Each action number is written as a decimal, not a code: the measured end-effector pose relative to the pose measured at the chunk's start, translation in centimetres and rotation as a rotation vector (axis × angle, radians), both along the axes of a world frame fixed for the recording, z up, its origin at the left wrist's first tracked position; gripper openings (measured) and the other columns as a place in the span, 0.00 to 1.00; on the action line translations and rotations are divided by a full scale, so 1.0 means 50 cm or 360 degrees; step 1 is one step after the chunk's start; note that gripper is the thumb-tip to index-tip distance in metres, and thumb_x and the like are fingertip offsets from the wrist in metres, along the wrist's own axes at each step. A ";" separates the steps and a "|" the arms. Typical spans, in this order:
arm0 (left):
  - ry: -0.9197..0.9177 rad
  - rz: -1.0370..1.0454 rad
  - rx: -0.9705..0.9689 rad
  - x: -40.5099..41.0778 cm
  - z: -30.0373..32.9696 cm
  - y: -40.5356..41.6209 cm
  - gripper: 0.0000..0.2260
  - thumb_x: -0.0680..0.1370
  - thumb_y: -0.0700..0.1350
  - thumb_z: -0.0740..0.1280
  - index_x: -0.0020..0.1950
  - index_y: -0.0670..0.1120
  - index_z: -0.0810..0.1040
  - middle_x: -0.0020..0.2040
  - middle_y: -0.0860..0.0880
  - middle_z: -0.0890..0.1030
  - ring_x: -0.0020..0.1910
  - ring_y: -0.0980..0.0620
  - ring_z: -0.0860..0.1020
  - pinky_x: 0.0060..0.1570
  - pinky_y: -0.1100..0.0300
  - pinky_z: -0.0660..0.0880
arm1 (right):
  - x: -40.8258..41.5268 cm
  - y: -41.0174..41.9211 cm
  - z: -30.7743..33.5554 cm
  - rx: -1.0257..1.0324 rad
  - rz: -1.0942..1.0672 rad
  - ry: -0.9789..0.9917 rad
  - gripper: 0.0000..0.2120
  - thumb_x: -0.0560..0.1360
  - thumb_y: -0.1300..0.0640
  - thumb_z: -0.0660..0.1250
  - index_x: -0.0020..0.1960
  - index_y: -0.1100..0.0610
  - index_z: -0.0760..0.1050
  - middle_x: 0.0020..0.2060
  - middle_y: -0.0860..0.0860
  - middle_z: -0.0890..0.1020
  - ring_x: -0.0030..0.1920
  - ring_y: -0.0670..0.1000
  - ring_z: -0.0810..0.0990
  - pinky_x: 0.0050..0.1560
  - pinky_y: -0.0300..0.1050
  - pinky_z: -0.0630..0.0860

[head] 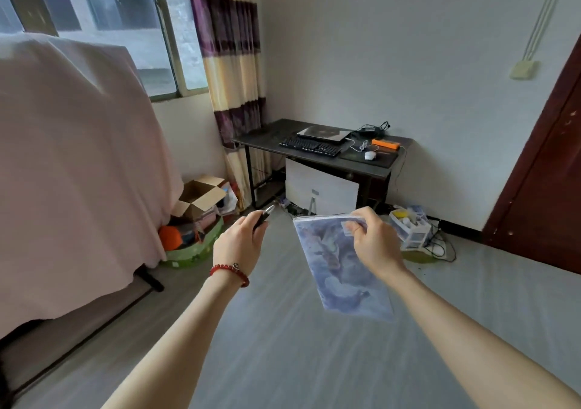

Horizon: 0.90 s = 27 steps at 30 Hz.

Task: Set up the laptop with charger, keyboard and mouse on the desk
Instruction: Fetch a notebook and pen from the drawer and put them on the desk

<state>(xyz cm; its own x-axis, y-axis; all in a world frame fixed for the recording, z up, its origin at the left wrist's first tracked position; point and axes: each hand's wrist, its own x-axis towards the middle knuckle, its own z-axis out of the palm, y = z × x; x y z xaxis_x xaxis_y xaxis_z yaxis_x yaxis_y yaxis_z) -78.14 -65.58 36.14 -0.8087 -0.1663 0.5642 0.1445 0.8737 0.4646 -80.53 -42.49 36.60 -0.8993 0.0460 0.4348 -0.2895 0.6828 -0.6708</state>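
Across the room stands a dark desk (pixel 261 136). On it lie a closed grey laptop (pixel 323 133), a black keyboard (pixel 309 146) in front of it, a black charger with cable (pixel 371 129) at the back, and a white mouse (pixel 370 155) on a dark mouse pad (pixel 382 159). My left hand (pixel 240 242) grips a black pen with a silver tip (pixel 263 218). My right hand (pixel 372 239) pinches the top edge of a blue patterned notebook (pixel 338 267), which hangs down. Both hands are held out in mid-air, well short of the desk.
An orange case (pixel 385 143) lies on the desk's right end. A white panel (pixel 320 188) leans under it. A pink-covered bed (pixel 72 173) fills the left, with an open cardboard box (pixel 201 195) beside it. A plastic drawer unit (pixel 410 229) and a dark door (pixel 544 188) are at right.
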 end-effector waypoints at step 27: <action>-0.0224 0.0121 0.0289 -1.647 -0.062 -0.460 0.16 0.79 0.42 0.58 0.67 0.49 0.69 0.56 0.43 0.77 0.51 0.42 0.77 0.50 0.50 0.76 | -1.724 -0.488 -0.049 -0.0521 0.0088 -0.0231 0.04 0.76 0.62 0.62 0.49 0.60 0.74 0.44 0.51 0.79 0.46 0.54 0.76 0.46 0.43 0.69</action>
<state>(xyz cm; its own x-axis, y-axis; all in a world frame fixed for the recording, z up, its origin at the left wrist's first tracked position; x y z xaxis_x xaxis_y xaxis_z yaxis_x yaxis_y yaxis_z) -160.52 -88.59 33.03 -0.8587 -0.3178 0.4020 0.0043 0.7800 0.6257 -166.71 -66.87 34.17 -0.9556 0.1113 0.2727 -0.2056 0.4110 -0.8881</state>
